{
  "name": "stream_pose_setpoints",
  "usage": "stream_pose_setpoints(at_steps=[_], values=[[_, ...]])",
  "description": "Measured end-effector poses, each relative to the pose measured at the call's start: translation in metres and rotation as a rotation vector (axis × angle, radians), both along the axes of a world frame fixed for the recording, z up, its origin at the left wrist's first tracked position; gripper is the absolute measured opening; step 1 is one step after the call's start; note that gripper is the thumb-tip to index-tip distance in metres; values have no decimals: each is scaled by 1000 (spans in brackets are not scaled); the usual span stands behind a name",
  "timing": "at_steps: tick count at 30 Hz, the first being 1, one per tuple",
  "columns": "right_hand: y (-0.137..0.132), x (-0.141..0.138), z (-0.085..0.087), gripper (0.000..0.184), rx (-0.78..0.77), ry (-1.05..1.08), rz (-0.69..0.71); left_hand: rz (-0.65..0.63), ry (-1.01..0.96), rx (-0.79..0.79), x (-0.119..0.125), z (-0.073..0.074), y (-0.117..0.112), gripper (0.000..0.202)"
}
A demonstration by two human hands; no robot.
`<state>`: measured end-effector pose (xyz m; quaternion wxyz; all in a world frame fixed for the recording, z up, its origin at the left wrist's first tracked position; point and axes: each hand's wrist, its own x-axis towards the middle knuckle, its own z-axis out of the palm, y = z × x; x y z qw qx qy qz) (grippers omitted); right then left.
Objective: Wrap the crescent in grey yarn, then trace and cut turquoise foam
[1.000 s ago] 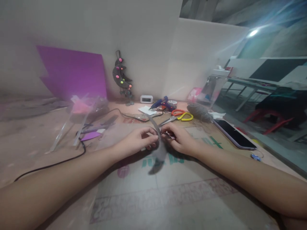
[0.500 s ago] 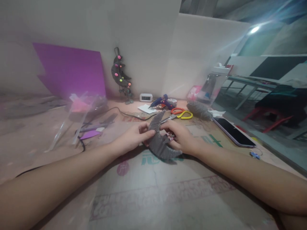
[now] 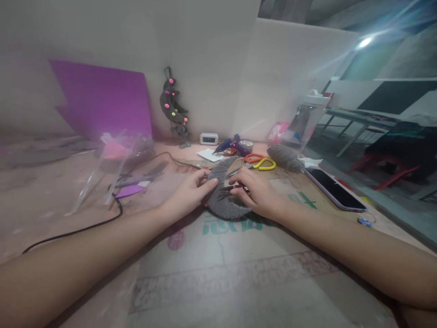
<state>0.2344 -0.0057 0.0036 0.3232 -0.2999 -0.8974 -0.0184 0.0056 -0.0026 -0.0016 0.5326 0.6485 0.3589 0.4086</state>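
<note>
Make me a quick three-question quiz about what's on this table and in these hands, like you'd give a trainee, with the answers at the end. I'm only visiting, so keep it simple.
1. Multiple choice: What shape is the grey yarn-wrapped piece that the left hand holds?
A) Star
B) Crescent
C) Square

2. True or false: In the picture, the phone lies to the right of the glue gun.

3. Fill in the blank: The large sheet standing against the wall is ____ in colour.

Key: 1. B; 2. True; 3. purple
</note>
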Motion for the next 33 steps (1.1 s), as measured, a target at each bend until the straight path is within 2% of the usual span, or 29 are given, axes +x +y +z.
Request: stream_pose_setpoints(at_steps=[4, 8, 15, 22, 26, 33], values=[[0, 1, -1, 30, 40, -20, -23, -33, -33, 11, 1, -3, 3, 41], [4, 1, -3, 28, 68, -11, -40, -53, -46, 24, 1, -4, 5, 42], [10, 2, -6, 23, 11, 94, -88, -18, 88, 50, -4, 0, 4, 35], [1, 2, -2, 30, 83, 49, -41, 53, 64, 70, -3, -2, 6, 35], [1, 3, -1, 26, 123, 30, -12, 43, -7, 11, -2, 0, 4, 37], [9, 5, -4, 23, 231, -16, -23, -50, -172, -170, -2, -1, 1, 39]])
